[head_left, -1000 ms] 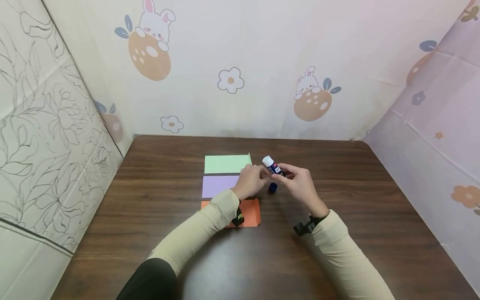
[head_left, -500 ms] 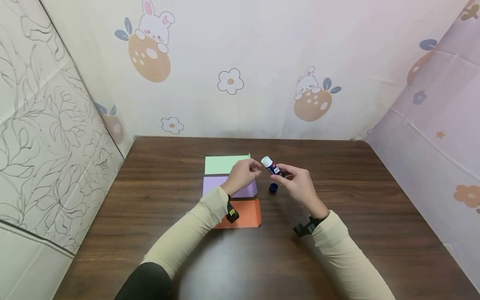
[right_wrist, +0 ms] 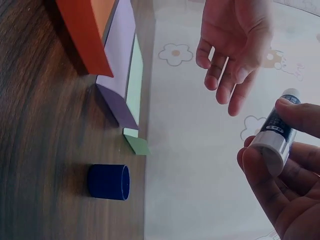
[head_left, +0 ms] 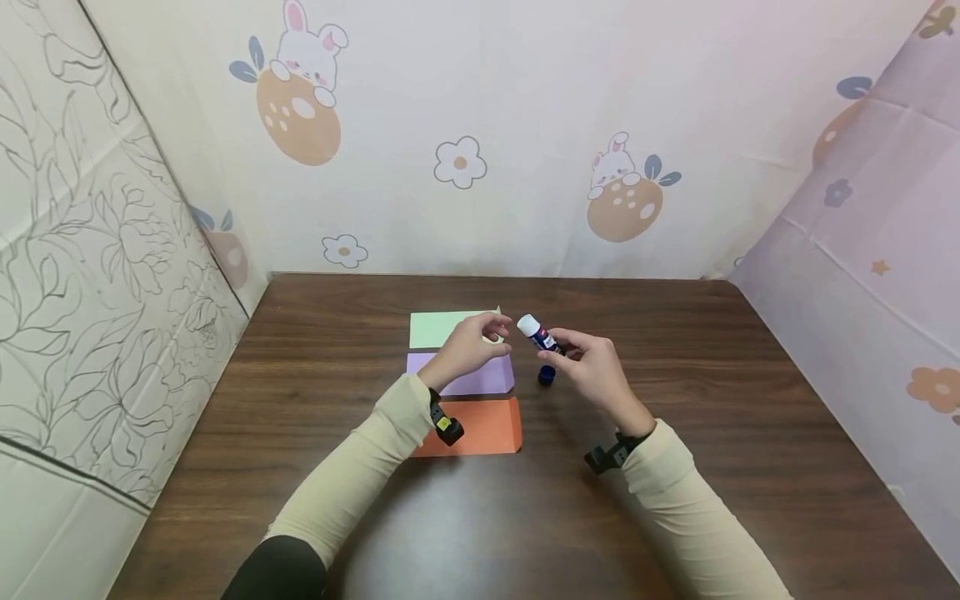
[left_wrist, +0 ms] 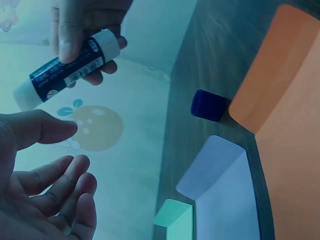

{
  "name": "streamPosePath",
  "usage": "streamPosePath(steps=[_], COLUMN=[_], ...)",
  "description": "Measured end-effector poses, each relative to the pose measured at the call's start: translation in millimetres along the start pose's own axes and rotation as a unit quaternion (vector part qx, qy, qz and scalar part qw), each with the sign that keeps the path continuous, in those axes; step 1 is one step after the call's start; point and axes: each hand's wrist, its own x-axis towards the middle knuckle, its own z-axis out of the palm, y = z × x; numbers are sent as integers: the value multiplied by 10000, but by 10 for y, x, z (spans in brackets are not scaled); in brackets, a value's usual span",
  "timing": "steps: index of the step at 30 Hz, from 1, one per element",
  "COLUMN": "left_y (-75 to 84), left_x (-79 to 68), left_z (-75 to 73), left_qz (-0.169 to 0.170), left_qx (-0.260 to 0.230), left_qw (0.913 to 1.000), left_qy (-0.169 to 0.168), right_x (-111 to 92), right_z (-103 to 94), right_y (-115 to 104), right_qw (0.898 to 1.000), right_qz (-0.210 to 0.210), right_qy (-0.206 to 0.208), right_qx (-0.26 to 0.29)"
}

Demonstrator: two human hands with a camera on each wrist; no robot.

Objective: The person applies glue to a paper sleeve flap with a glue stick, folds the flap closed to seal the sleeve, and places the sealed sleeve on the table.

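My right hand (head_left: 592, 364) holds a glue stick (head_left: 539, 332) tilted above the table, thumb on one side and fingers on the other. The stick has a dark blue label and white ends, as the left wrist view shows. Just left of its upper end, my left hand (head_left: 471, 343) hovers with fingers loosely bent and nothing between them. Under and beside the left hand lie a green paper piece (head_left: 435, 330), a purple one (head_left: 480, 377) and an orange one (head_left: 480, 427), each with a folded flap at its right end.
A dark blue cap (head_left: 547, 376) stands on the wooden table (head_left: 675, 350), right of the purple paper and below the glue stick. A patterned cloth wall (head_left: 525, 217) rises behind the table's far edge.
My left hand has drawn back leftward from the glue stick, and its fingers have spread. More of the purple and orange paper shows. The right hand has shifted only slightly.
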Motion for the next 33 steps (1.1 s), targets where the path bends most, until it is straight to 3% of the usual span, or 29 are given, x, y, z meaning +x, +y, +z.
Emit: streamPosePath(steps=[11,21,33], left_y=[63,103,98], left_x=[-176,-306,-354], left_z=[-114,-89,-20], left_qz=[210,298,279], left_qx=[-269,-876,-912], left_qw=[9994,9957,9952], left_qy=[-2,-18,-210], right_x=[-36,-74,-92], right_z=[18,64,104], right_y=[-57,-78,-79], right_qw=[9997,9973,9929], right_qz=[-169,-600,-864], right_qy=[-159,-385,-813], right_qx=[91,151,43])
